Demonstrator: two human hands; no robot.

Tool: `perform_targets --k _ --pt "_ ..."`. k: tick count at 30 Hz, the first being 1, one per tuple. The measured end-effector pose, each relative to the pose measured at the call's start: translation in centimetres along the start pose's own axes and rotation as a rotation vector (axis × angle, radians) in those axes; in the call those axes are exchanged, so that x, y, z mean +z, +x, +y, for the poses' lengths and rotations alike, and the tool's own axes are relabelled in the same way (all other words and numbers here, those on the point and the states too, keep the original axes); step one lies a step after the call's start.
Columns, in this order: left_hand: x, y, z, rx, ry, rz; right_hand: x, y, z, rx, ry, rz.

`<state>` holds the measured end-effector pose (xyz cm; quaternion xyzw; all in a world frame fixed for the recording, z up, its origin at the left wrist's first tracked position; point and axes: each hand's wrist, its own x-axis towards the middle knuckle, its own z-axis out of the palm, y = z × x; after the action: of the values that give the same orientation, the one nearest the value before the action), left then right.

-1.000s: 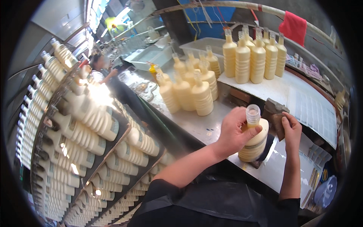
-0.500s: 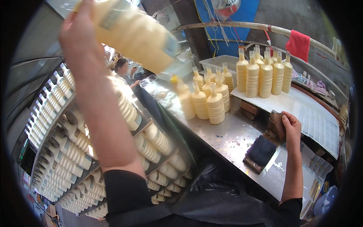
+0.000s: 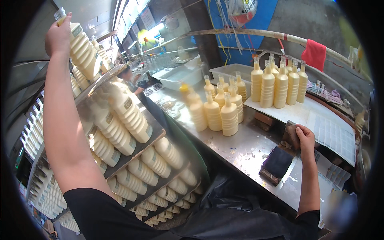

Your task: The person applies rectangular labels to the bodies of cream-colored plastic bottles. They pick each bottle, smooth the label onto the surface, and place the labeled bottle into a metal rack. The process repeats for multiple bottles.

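Observation:
My left hand [image 3: 58, 38], raised at the upper left, is closed around the neck of a cream-coloured ribbed bottle [image 3: 83, 54]. That bottle leans at the top level of a tiered rack [image 3: 154, 142], beside other cream bottles; whether its base rests there I cannot tell. On the right, the fingers of my right hand [image 3: 306, 141] pinch a flat brown block [image 3: 292, 135]. Just below the block, a dark cloth-like pad [image 3: 277, 162] lies on the metal table [image 3: 240, 150].
Several cream bottles [image 3: 229, 120] stand mid-table, with another group [image 3: 281, 90] on a raised white board [image 3: 316, 116]. Pale plastic tubs [image 3: 182, 78] sit behind. A pipe rail [image 3: 256, 33] with a red cloth [image 3: 314, 53] crosses the back. Another person [image 3: 129, 78] is farther off.
My left hand has carried the bottle left and lowered it to the rack's top level. My right hand stays at the brown block. The view has shifted slightly.

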<state>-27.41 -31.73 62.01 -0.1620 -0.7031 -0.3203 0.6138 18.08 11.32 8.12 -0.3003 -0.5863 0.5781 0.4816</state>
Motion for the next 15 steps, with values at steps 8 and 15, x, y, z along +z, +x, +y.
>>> perform_targets --k 8,15 --pt "8.9 3.3 -7.7 -0.049 -0.568 -0.484 -0.3 -0.3 1.4 -0.011 -0.055 0.027" --pt "10.4 4.6 -9.3 -0.088 -0.046 -0.381 0.8 -1.2 2.0 0.039 -0.1 0.04"
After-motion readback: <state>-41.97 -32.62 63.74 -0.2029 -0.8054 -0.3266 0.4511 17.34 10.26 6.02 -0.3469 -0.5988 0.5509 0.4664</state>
